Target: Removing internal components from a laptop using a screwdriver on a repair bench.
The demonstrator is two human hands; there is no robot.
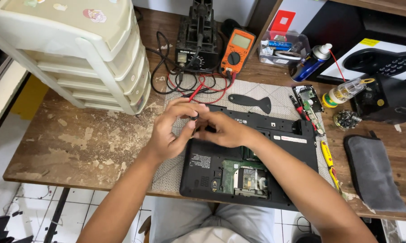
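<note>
Near the middle of the frame, both hands, left and right, pinched a small black part over the open laptop on the counter, so careful fingers seemed needed.

1. The left hand and right hand meet above a black opened laptop base, pinching a small dark part between their fingertips.
2. The laptop lies on a grey woven mat on a worn wooden table.
3. An orange multimeter, with red and black leads, sits behind.
4. A cream plastic drawer unit stands at the left.
</note>
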